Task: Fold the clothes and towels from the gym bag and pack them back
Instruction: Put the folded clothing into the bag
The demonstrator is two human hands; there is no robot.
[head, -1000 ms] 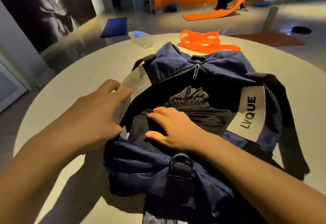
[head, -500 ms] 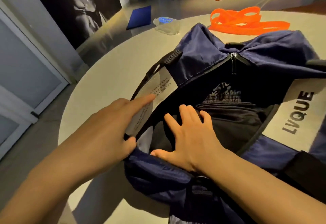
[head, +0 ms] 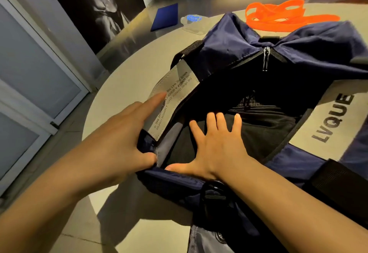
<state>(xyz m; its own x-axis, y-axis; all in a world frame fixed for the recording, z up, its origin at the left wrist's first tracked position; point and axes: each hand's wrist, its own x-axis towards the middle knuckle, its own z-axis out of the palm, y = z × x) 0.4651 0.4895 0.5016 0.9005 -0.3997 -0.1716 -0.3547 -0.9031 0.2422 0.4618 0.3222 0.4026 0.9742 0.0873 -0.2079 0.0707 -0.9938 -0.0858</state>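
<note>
Inside the open gym bag (head: 249, 39) on the surface, the right hand (head: 217, 147) presses dark folded clothes (head: 264, 131) with flat, spread fingers; the left hand (head: 119, 139) pinches the rim. Packing looks, probably, nearly done; zipping comes next.

One head cam, looks fwd and down, close over open bag (head: 249, 39) on round tabletop (head: 127, 77).

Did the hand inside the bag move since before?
Yes. The right hand slid left across the black clothes, toward the bag's grey label.
</note>
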